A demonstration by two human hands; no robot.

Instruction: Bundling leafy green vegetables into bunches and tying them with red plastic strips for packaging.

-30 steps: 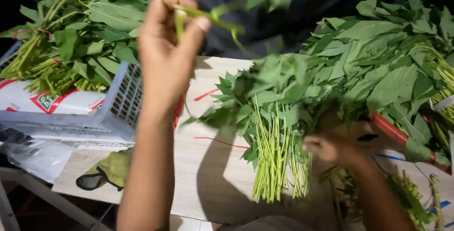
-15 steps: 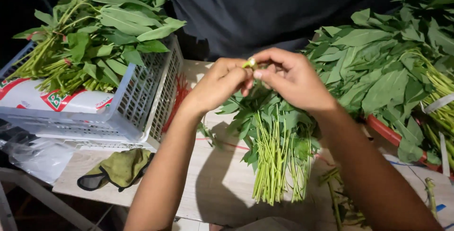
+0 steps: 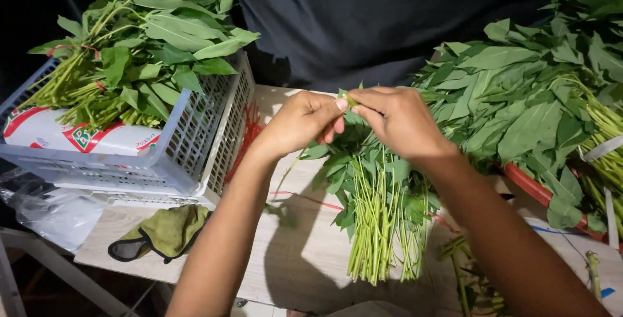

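Left hand (image 3: 302, 122) and right hand (image 3: 396, 121) meet fingertip to fingertip, both pinched shut on a small green sprig (image 3: 344, 96) above the leafy bundle (image 3: 383, 213).

Basket (image 3: 195, 135) left of stem bundle (image 3: 383, 219)

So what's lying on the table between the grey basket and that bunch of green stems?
Head view: mostly bare tabletop, crossed by the left forearm.
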